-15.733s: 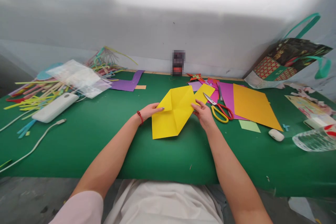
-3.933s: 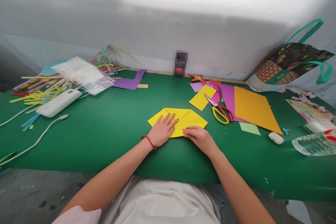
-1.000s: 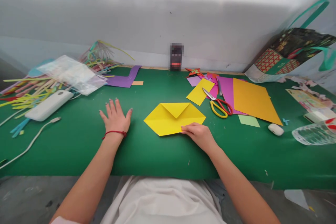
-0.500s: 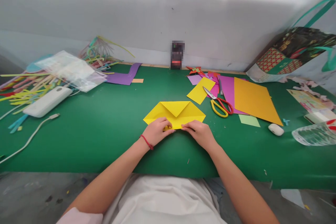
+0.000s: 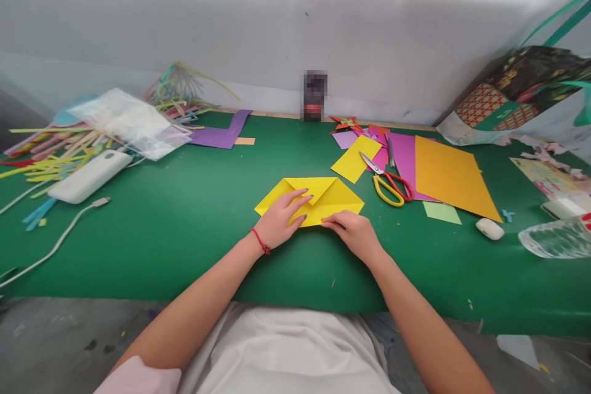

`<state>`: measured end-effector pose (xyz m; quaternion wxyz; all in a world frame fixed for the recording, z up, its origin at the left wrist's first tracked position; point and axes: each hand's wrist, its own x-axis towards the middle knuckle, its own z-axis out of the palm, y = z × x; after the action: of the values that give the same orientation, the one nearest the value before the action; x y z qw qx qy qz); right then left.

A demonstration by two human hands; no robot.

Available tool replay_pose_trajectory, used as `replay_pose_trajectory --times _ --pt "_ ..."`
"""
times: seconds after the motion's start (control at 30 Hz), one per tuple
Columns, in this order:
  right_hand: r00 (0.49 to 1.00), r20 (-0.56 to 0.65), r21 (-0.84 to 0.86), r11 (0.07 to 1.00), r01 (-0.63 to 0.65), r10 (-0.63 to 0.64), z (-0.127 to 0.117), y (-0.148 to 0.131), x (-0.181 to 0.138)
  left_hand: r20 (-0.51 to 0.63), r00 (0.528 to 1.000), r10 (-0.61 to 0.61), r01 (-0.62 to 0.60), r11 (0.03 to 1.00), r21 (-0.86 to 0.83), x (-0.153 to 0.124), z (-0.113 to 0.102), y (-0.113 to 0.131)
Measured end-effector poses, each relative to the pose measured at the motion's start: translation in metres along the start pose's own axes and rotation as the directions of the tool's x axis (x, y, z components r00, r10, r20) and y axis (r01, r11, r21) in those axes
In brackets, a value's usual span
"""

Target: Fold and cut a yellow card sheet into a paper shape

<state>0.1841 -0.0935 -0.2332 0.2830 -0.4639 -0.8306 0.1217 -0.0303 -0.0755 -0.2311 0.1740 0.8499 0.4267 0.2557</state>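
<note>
A folded yellow paper (image 5: 339, 196) lies flat on the green table (image 5: 184, 228) in front of me. My left hand (image 5: 281, 220), with a red cord at the wrist, lies on the paper's left half with fingers stretched out and spread. My right hand (image 5: 353, 231) presses its curled fingertips on the paper's near edge at the middle, holding nothing.
Yellow-and-red scissors (image 5: 388, 183), a small yellow sheet (image 5: 353, 159), pink and orange sheets (image 5: 450, 175) lie to the right. A white mouse-like object (image 5: 490, 229), a clear plastic bottle (image 5: 554, 239) and a patterned bag (image 5: 512, 95) are further right. A white power bank (image 5: 85, 175) with cable and paper strips (image 5: 55, 148) sit left.
A second ago my left hand lay flat on the bare table to the left. It came back to the paper's near edge, and now slides forward over the left half with fingers spread.
</note>
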Motion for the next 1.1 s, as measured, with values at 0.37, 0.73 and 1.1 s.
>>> replay_pose_trajectory --times 0.37,0.73,1.1 --pt "0.985 0.084 0.062 0.986 -0.156 0.151 -0.006 -0.004 0.011 0.26 0.962 -0.076 0.079 0.997 0.001 0.008 -0.007 -0.006" --pt "0.972 0.13 0.135 0.968 -0.212 0.195 -0.011 -0.004 0.009 0.21 0.964 0.161 -0.174 0.984 0.043 -0.002 -0.004 -0.013" --pt "0.999 0.033 0.004 1.0 -0.014 0.014 -0.004 -0.005 -0.008 0.18 0.946 0.271 -0.311 0.916 0.254 -0.014 -0.001 0.0"
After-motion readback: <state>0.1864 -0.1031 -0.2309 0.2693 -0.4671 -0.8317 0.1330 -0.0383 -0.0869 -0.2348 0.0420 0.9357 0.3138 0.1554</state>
